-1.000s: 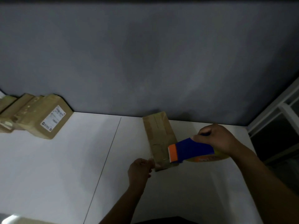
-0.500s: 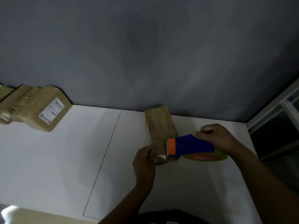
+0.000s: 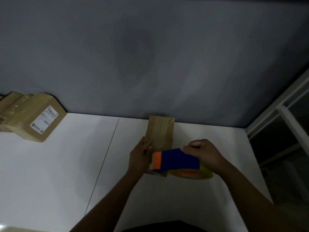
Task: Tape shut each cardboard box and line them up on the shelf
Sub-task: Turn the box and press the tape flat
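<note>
A long brown cardboard box (image 3: pixel 159 133) lies on the white table (image 3: pixel 66 164), its far end against the grey wall. Tape strips run along its top. My left hand (image 3: pixel 140 156) rests flat against the box's left side near its front end, fingers straight. My right hand (image 3: pixel 203 152) grips a blue tape dispenser (image 3: pixel 177 160) with an orange front edge and a yellow tape roll (image 3: pixel 192 173). The dispenser's orange end sits over the near end of the box, hiding that end.
Several brown boxes (image 3: pixel 31 117) stand in a row at the far left against the wall, the nearest bearing a white label. A seam (image 3: pixel 103 163) runs down the table. A window frame (image 3: pixel 284 114) is at the right. Another cardboard edge (image 3: pixel 16 229) shows bottom left.
My left hand has moved up from the box's near corner and now lies along its left side. The box has turned straighter toward the wall. The dispenser stays over the near end.
</note>
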Motion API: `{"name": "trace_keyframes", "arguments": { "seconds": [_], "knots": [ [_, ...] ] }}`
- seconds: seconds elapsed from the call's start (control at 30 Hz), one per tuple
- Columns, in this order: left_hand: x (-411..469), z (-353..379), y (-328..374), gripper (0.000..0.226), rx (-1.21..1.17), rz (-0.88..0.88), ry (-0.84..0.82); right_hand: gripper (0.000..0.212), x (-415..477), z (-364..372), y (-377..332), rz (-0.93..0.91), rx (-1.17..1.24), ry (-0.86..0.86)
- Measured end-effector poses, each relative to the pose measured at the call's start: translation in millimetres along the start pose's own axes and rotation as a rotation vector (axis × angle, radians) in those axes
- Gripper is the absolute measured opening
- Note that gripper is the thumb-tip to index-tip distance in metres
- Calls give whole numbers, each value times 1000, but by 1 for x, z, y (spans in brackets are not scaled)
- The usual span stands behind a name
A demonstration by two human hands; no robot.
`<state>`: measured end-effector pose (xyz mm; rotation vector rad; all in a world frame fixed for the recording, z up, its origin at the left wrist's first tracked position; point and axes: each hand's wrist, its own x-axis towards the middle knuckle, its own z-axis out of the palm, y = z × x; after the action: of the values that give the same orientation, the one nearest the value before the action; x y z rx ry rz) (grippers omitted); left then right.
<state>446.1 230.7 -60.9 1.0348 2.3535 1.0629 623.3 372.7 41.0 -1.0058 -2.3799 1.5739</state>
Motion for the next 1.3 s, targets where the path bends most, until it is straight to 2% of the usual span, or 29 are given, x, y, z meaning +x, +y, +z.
{"name": "trace_keyframes", "arguments": {
  "seconds": [0.13,0.27,0.57,0.7,0.83,0.93,1.03,1.1,1.17,1.23,1.3],
  "knots": [
    [5,-11,-24,66,101,113,-140,28,-1,3,-1,27,31,4],
    [1,-8,-24,58,148,95,-224,16,-9,-7,5,33,11,-17],
    [9,-10,-15,55,465,116,-266,14,-27,-34,19,121,95,44],
    [9,-13,-13,75,532,128,-259,20,-37,-57,28,143,122,54],
    [11,-10,-14,62,540,125,-258,39,-42,-67,41,164,143,55],
    [13,-10,-17,65,537,128,-252,36,-42,-64,52,199,136,34],
    [11,-11,-12,57,572,123,-245,44,-34,-55,62,225,124,24],
    [10,-13,-7,61,650,136,-235,36,-26,-49,70,230,90,28],
    [10,-13,4,73,690,202,-181,16,-21,-43,77,221,49,36],
    [10,-8,18,66,634,327,-129,6,-19,-37,80,205,21,50],
    [11,4,30,58,650,422,-139,4,-19,-34,81,196,15,76]
  ]
}}
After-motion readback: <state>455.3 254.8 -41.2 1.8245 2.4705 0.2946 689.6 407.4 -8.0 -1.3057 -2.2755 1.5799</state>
